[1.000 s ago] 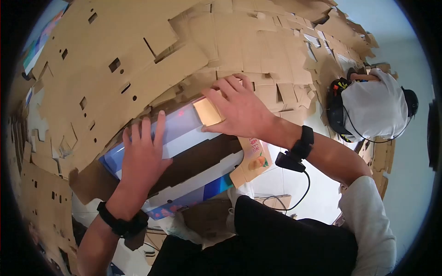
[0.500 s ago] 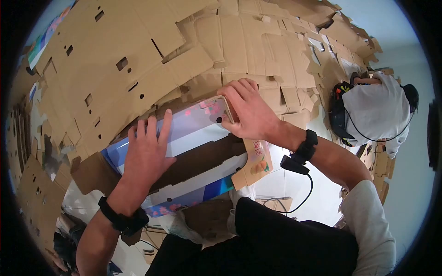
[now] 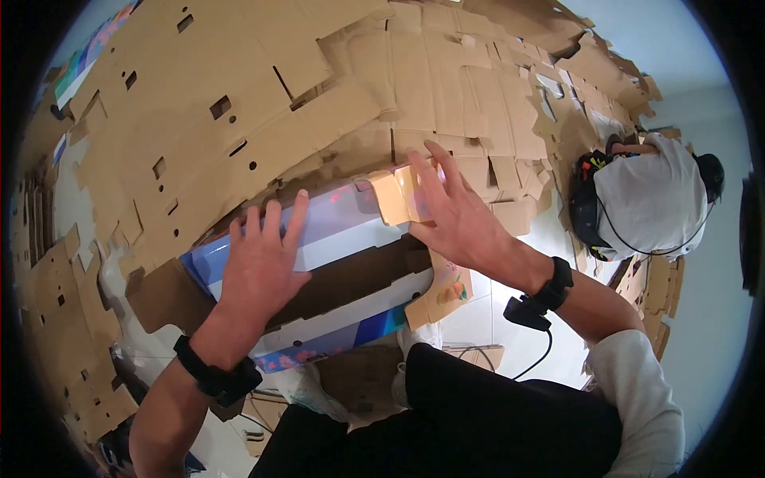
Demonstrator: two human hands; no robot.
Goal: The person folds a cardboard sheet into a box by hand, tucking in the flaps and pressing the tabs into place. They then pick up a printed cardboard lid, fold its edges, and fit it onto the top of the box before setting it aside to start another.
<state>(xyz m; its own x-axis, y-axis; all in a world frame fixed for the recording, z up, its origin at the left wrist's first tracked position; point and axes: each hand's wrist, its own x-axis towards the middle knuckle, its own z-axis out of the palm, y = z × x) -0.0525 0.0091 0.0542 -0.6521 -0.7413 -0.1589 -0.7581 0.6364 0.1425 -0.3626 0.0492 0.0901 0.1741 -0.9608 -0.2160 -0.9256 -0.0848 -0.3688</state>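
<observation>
A printed cardboard box [image 3: 339, 245], purple-blue with pink flowers outside, white and brown inside, lies tilted in front of my legs with its long opening facing me. My left hand [image 3: 261, 259] rests on the far wall near its left end, fingers spread flat. At the right end, my right hand [image 3: 466, 227] touches a small tan flap [image 3: 390, 197] folded over the far wall's corner; its fingers are stretched and apart, the thumb below the flap. Another end flap [image 3: 440, 295], printed with fruit, stands at the near right corner. A brown flap [image 3: 163, 299] sticks out at the left end.
Large stacks of flattened cardboard [image 3: 263, 88] fill the area beyond the box. A person [image 3: 649, 199] in a light top bends over cardboard at the right. Cardboard pieces [image 3: 64, 334] lie at the left. A black cable [image 3: 542, 358] hangs from my right wrist device.
The flap at the right end has folded over onto the far wall. My right hand has shifted right and slightly down, its fingers loosened from the corner. My left hand stays on the wall.
</observation>
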